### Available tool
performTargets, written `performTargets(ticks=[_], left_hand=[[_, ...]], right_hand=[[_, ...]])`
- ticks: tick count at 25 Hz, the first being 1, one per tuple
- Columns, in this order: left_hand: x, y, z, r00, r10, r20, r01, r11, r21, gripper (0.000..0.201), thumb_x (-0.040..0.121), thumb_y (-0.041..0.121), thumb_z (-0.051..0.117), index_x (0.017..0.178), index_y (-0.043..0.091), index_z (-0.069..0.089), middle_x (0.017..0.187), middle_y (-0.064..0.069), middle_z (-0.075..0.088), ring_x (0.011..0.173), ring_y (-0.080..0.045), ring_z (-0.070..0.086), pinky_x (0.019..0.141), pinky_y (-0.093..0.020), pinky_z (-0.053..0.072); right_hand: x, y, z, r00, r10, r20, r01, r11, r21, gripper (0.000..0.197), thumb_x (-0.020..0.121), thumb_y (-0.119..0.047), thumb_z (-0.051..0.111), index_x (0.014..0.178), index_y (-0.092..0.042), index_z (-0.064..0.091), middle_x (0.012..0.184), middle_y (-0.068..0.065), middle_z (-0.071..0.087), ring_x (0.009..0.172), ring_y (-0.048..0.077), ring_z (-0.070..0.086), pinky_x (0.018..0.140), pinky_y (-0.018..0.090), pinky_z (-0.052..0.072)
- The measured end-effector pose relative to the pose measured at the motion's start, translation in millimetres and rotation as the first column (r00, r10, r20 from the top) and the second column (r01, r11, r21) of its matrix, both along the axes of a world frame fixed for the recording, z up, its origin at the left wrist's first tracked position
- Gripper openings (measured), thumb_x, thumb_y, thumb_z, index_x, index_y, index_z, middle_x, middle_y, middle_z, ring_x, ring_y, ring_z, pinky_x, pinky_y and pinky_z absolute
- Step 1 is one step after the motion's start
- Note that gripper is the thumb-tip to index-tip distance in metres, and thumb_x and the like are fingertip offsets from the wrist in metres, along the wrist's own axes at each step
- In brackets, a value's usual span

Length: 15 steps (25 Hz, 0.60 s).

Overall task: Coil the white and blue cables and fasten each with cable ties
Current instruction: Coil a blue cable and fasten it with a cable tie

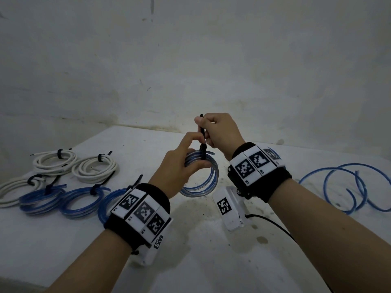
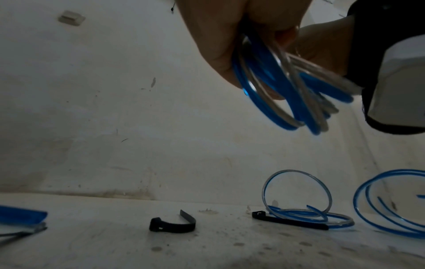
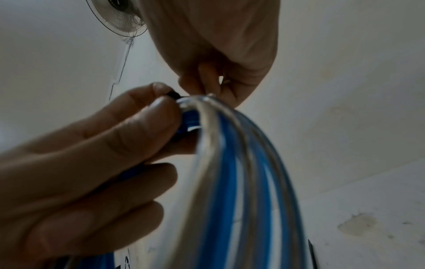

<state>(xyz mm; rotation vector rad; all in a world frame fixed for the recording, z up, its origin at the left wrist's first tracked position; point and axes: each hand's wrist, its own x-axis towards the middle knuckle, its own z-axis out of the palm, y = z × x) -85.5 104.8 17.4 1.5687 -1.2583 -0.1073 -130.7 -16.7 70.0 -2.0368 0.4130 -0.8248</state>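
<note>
My left hand (image 1: 182, 161) grips a blue cable coil (image 1: 206, 182) held above the white table (image 1: 190, 261), fingers curled round its top. A black cable tie (image 1: 202, 142) wraps the coil's top and its tail stands upright. My right hand (image 1: 213, 129) pinches that tail just above the coil. In the left wrist view the blue cable coil (image 2: 287, 87) hangs from my palm. The right wrist view shows the blue cable coil (image 3: 230, 182) close up, with my left hand's fingers (image 3: 138, 131) pressed on the tie's black head (image 3: 173, 95).
Tied white coils (image 1: 93, 168) and tied blue coils (image 1: 81, 199) lie at the left. A loose blue cable (image 1: 347, 187) sprawls at the right. Spare black ties (image 2: 172, 223) and a small loose coil (image 2: 306, 209) lie on the table by the wall.
</note>
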Motion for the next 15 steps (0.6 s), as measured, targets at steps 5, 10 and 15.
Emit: performTargets(ticks=[5, 10, 15], left_hand=[[-2, 3, -1, 1.000, -0.017, -0.012, 0.017, 0.999, -0.031, 0.030, 0.088, 0.015, 0.057, 0.088, 0.036, 0.036, 0.064, 0.006, 0.066, 0.047, -0.007, 0.041, 0.041, -0.014, 0.035], [1, 12, 3, 1.000, -0.021, -0.017, 0.021, 1.000, -0.019, 0.028, 0.084, 0.018, 0.064, 0.088, 0.032, 0.039, 0.061, -0.003, 0.065, 0.047, -0.008, 0.047, 0.047, -0.015, 0.038], [19, 23, 11, 1.000, -0.005, 0.025, 0.003, 0.996, 0.088, 0.021, 0.086, 0.018, 0.061, 0.093, 0.024, 0.041, 0.052, 0.004, 0.054, 0.041, -0.004, 0.038, 0.044, -0.013, 0.031]], right_hand=[[8, 7, 0, 0.999, -0.040, 0.016, 0.041, 0.998, -0.047, 0.038, 0.091, -0.020, 0.052, 0.055, -0.009, 0.049, 0.041, -0.003, 0.046, 0.038, 0.012, 0.042, 0.050, 0.023, 0.038], [23, 8, -10, 0.994, -0.108, 0.028, 0.110, 0.988, -0.108, 0.038, 0.090, -0.018, 0.052, 0.056, -0.008, 0.039, 0.055, 0.006, 0.038, 0.053, 0.020, 0.037, 0.061, 0.031, 0.036], [35, 10, -9, 0.994, 0.001, -0.114, -0.006, 0.999, -0.041, 0.043, 0.093, -0.021, 0.050, 0.052, -0.012, 0.044, 0.051, 0.002, 0.044, 0.040, 0.011, 0.041, 0.047, 0.021, 0.034]])
